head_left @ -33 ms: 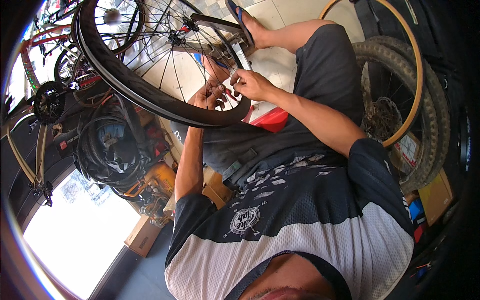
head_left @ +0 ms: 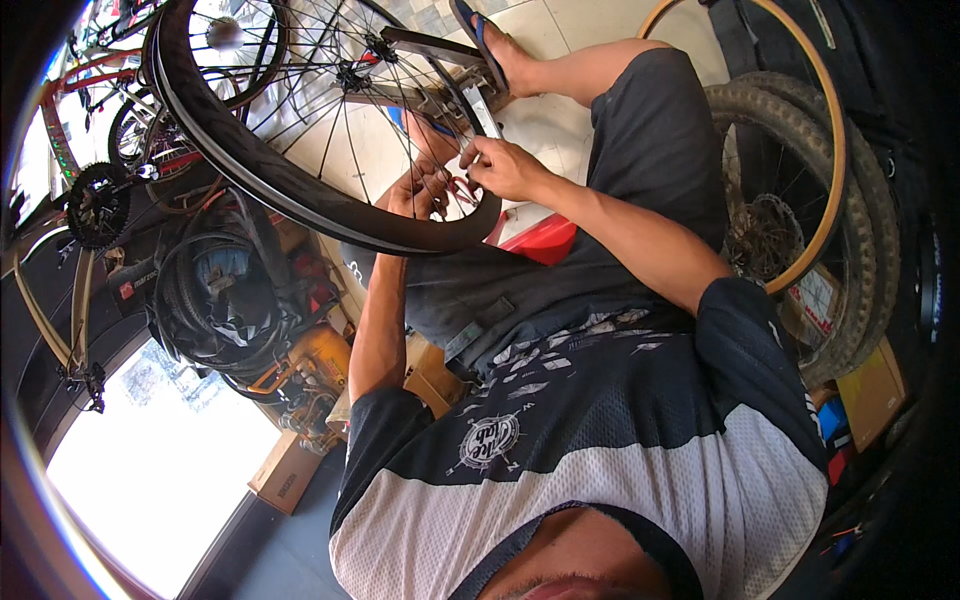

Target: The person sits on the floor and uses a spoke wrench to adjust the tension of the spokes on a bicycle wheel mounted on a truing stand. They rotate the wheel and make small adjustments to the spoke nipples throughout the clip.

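Observation:
A black deep-rim bicycle wheel (head_left: 385, 232) stands in front of me, its thin spokes running up to the hub (head_left: 352, 76) in a metal stand (head_left: 430, 48). My left hand (head_left: 415, 190) is among the spokes just inside the rim, its fingers curled in a pinch. Across from it, my right hand (head_left: 505, 170) is closed, thumb and fingertips together near the spokes. Between the two hands shows a small red tool (head_left: 462, 190). Fingers hide most of it, so which hand grips it is unclear. What each pinch holds is too small to name.
Knobby tyres (head_left: 870, 220) and a tan-edged ring (head_left: 838, 130) lean at the right. Bikes with a chainring (head_left: 98, 205) stand at the left, above a pile of black tyres (head_left: 215, 300). A red object (head_left: 545, 240) sits below my right wrist. A cardboard box (head_left: 290, 470) lies lower left.
The small red tool between my hands has shifted and turned slightly. Both hands and the wheel stay in nearly the same place.

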Demonstrator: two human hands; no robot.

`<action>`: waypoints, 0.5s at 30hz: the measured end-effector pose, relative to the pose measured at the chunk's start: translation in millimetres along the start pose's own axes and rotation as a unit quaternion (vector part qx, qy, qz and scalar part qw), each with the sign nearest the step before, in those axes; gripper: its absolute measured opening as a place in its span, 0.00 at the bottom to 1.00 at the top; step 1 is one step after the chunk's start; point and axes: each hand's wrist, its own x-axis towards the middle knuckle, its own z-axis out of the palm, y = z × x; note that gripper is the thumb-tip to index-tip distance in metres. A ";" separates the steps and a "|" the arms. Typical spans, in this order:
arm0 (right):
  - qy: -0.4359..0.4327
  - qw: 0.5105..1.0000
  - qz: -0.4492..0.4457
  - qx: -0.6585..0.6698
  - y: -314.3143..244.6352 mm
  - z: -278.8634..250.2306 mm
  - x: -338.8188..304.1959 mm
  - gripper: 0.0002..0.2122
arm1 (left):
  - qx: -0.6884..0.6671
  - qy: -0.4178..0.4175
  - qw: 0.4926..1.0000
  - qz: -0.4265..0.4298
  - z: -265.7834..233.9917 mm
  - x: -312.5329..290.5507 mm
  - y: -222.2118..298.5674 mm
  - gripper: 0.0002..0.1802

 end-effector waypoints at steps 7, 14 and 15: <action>-0.015 0.996 -0.062 -0.062 -15.5 -5.7 -6.2 0.19 | 0.048 0.024 0.998 -0.016 3.9 1.8 10.1 0.11; -0.030 0.988 -0.077 -0.127 -24.2 -15.4 -6.9 0.22 | 0.041 0.030 0.998 -0.035 7.9 -0.6 20.3 0.13; -0.041 0.989 -0.075 -0.119 -28.7 -16.9 -8.6 0.21 | 0.030 0.032 0.998 -0.040 8.0 -1.4 20.3 0.13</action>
